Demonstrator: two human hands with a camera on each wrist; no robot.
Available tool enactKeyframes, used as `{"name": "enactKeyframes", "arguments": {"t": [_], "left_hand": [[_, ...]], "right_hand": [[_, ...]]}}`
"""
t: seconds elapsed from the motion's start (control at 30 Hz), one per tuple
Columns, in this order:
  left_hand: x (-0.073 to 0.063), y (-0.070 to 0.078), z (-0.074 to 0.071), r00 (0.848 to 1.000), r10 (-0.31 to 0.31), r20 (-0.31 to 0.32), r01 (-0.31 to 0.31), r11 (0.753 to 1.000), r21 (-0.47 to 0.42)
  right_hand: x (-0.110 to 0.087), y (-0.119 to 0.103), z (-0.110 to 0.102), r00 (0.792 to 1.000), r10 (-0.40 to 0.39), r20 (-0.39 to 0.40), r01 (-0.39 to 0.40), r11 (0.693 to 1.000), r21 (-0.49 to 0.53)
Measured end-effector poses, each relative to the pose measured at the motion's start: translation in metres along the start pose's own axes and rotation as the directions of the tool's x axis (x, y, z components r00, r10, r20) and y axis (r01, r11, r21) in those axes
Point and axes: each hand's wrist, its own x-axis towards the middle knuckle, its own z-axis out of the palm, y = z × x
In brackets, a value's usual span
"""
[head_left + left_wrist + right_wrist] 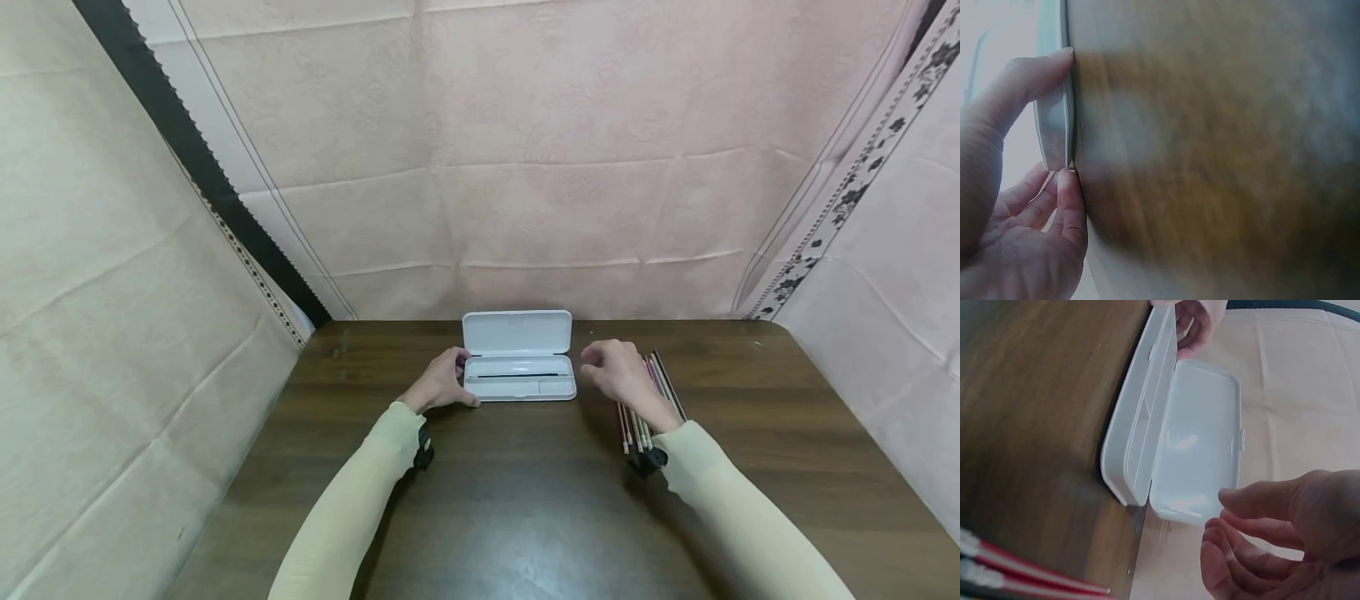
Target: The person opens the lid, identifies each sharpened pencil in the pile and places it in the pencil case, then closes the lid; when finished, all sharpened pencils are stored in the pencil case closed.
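Observation:
A white pencil case (520,388) lies on the table with its lid (517,333) raised at the back. Inside, a thin dark pencil-like line runs along the long tray. My left hand (446,379) holds the left end of the case, thumb at the front edge and fingertips (1069,187) at its end. To the right of the case hovers my right hand (618,371), its fingers loosely curled with nothing between thumb and fingers (1229,550). Several pencils (669,385) lie side by side beneath that wrist, partly hidden by it; red ones (1035,572) show in the right wrist view.
The brown wooden table (517,500) reaches back to a pale cloth (540,208) hanging behind it. More pale cloth hangs on the left (135,358) and right sides. A dark band is strapped round each wrist.

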Motion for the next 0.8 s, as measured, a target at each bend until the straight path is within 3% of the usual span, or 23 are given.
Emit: {"name": "enactKeyframes", "arguments": {"t": [0.27,0.8], "left_hand": [[0.0,0.0,0.001,1.0,0.003,-0.008,-0.003,1.0,0.006],[-0.001,0.003,0.003,1.0,-0.011,-0.017,0.011,1.0,-0.003]], "right_hand": [[-0.022,0.022,-0.013,0.997,0.014,-0.076,-0.017,0.999,-0.03],[-0.059,0.071,-0.03,0.99,0.141,-0.025,-0.142,0.989,-0.03]]}}
